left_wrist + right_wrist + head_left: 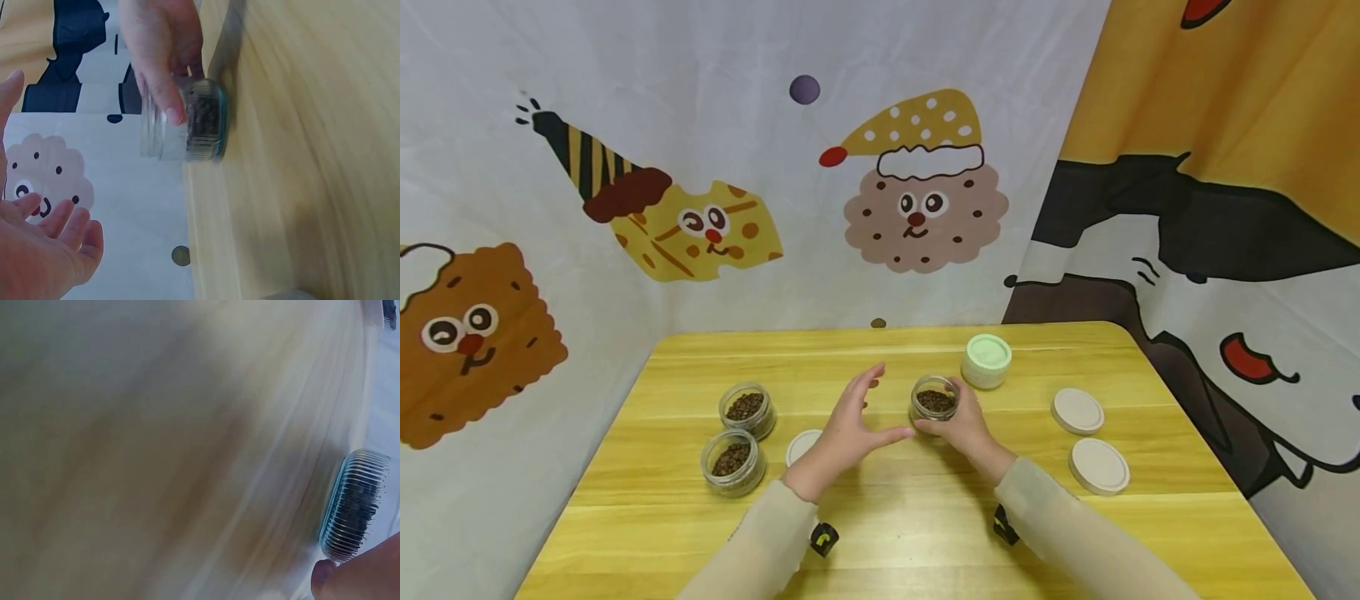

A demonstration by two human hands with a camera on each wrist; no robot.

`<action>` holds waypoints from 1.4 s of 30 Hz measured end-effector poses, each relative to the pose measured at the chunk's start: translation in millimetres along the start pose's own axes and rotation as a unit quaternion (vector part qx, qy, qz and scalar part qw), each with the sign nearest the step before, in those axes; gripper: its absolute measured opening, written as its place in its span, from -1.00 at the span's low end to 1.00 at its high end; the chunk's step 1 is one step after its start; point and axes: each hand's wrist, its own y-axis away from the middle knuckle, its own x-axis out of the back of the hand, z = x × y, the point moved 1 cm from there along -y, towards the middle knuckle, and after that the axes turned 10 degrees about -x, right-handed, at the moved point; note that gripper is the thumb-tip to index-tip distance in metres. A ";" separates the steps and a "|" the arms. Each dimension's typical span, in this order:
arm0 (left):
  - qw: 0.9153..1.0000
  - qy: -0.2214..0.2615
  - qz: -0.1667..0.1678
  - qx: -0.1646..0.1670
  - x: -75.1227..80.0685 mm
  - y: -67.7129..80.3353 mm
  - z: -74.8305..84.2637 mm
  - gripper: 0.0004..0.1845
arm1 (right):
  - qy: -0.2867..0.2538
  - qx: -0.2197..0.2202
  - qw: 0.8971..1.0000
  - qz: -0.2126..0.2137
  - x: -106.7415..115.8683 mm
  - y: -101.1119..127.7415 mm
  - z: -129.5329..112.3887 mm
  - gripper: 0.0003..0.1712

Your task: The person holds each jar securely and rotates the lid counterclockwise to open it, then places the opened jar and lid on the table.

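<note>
My right hand (964, 425) grips a clear ribbed jar (934, 403) of dark brown beans, thumb on the near side and fingers round the right. In the left wrist view that jar (206, 119) is lidless and a little blurred, held by the right hand (161, 47). The right wrist view has the jar (355, 503) at its right edge, a thumb (362, 572) below it. Left of the jar, my left hand (847, 429) is held apart from it, thumb and fingers spread with nothing between them; its fingers (65, 228) are loosely bent.
Two lidless jars of beans, one farther (747, 410) and one nearer (732, 463), stand on the left. A pale lid (802, 445) lies partly behind my left hand. Behind the held jar stands a green-lidded jar (987, 362). Two white lids (1078, 411) lie on the right.
</note>
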 end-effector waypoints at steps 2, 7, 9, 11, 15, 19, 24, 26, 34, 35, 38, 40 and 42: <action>1.000 -0.006 0.000 0.000 2.2 -0.4 1.2 0.03 | -0.004 -0.001 1.000 0.000 1.2 1.0 1.6 0.23; 1.000 -0.026 -0.006 0.009 6.5 -1.8 2.6 0.01 | -0.028 -0.002 1.000 0.008 8.2 6.1 0.0 0.18; 0.999 -0.036 -0.007 0.010 8.3 -3.6 3.1 0.00 | -0.054 0.004 0.998 0.020 13.8 7.5 -2.8 0.06; 0.999 -0.048 -0.005 0.005 10.2 -7.0 4.4 -0.01 | -0.086 0.018 0.995 0.048 20.8 7.1 -6.3 -0.09; 0.997 -0.075 -0.015 -0.018 12.0 -17.8 9.5 0.00 | -0.125 0.049 0.983 0.127 37.0 0.0 -10.0 -0.26; 0.994 -0.100 -0.040 -0.032 10.4 -28.5 16.2 0.05 | -0.100 0.044 0.977 0.182 49.7 -10.4 -7.8 -0.18; 0.991 -0.112 -0.062 -0.030 5.0 -40.3 24.6 0.10 | -0.037 0.000 0.978 0.204 59.1 -23.5 1.4 0.09; 0.991 -0.115 -0.065 -0.031 2.7 -44.8 28.2 0.10 | -0.016 -0.018 0.980 0.199 61.9 -28.5 4.7 0.19; 0.990 -0.110 -0.086 -0.033 -7.6 -61.3 38.7 0.09 | 0.004 -0.062 0.986 0.156 69.6 -48.6 15.9 0.37; 0.989 -0.113 -0.090 -0.033 -9.3 -63.4 39.5 0.10 | 0.002 -0.063 0.986 0.153 70.2 -50.9 16.9 0.36; 0.987 -0.119 -0.099 -0.034 -15.0 -70.0 42.1 0.12 | -0.002 -0.058 0.988 0.144 71.6 -56.2 18.9 0.37; 0.986 -0.123 -0.104 -0.035 -19.1 -73.8 43.4 0.12 | -0.014 -0.054 0.989 0.134 71.9 -58.0 19.6 0.36; 0.985 -0.129 -0.108 -0.036 -23.5 -77.1 44.2 0.12 | -0.027 -0.052 0.991 0.121 71.9 -58.6 19.6 0.36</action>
